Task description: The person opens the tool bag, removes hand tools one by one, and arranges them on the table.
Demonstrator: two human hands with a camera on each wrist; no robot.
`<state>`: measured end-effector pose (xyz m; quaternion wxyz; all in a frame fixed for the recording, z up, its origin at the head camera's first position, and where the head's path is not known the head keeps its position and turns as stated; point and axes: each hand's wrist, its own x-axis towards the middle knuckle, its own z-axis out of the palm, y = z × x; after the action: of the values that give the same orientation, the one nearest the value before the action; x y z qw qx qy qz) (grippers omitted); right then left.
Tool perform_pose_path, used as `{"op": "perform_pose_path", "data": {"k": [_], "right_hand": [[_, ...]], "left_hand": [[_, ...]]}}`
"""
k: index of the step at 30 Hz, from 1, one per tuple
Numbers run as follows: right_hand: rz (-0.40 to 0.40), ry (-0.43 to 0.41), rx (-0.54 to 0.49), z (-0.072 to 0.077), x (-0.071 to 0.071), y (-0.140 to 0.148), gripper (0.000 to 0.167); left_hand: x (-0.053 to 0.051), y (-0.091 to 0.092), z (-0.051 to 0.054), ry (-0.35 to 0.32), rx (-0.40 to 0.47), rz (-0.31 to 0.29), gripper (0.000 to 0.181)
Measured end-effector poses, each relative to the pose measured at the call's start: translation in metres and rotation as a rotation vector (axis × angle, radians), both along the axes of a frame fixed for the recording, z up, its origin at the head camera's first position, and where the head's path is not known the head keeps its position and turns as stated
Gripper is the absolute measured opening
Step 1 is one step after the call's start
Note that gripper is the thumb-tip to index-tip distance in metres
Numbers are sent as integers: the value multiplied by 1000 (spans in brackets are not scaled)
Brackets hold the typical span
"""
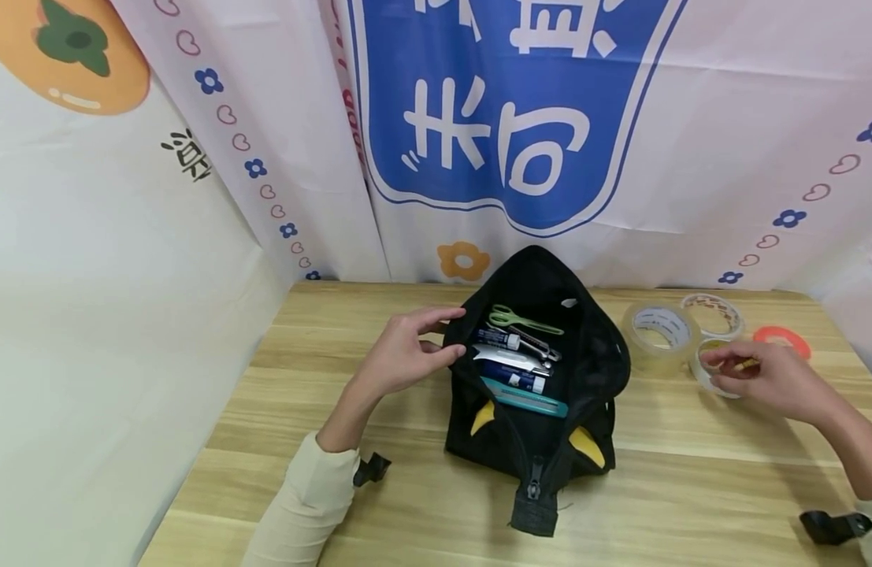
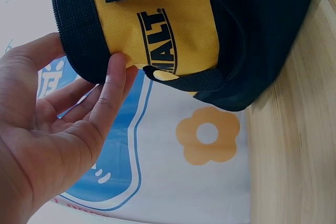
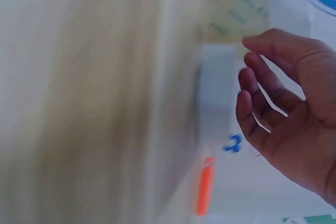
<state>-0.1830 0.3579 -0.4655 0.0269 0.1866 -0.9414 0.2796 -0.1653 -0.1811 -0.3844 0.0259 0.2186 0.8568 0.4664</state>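
Looks like a screened-off tabletop nook; can't tell if home, office or studio. Wood-grain counter (image 1: 265,409), boxed in by creased white sheets: the back sheet (image 1: 691,142) has a blue shield (image 1: 521,79) with characters, plus an orange flower (image 1: 448,260), the left sheet (image 1: 109,276) a big orange fruit (image 1: 31,47). Open black bag (image 1: 606,354) with green scissors (image 1: 535,323) and teal cutter (image 1: 528,399), tape rolls (image 1: 680,354) beside it: desk or craft stuff.

Black letters "ALT" stand on the yellow cloth patch (image 2: 197,30) of the black cloth bag (image 2: 278,30); a black woven strap (image 2: 202,80) partly hides the letter before them. Big white Chinese words fill the blue shield shape (image 1: 522,83) on the white cloth wall (image 1: 733,157); one looks like 米. Words on the clear round tape roll (image 1: 662,361) are too small to read.
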Motion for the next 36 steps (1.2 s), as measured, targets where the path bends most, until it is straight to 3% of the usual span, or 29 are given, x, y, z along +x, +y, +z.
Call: {"op": "perform_pose_path", "data": {"k": [8, 16, 28, 36], "right_hand": [[-15, 154, -74, 38, 5, -33, 30], [104, 253, -163, 74, 8, -77, 44], [165, 223, -234, 106, 7, -126, 45], [269, 214, -228, 115, 1, -150, 43]], "left_hand": [[1, -1, 1, 13, -11, 1, 52], [0, -1, 2, 14, -11, -6, 53], [1, 0, 1, 15, -19, 10, 51], [2, 0, 2, 20, -17, 12, 51]]}}
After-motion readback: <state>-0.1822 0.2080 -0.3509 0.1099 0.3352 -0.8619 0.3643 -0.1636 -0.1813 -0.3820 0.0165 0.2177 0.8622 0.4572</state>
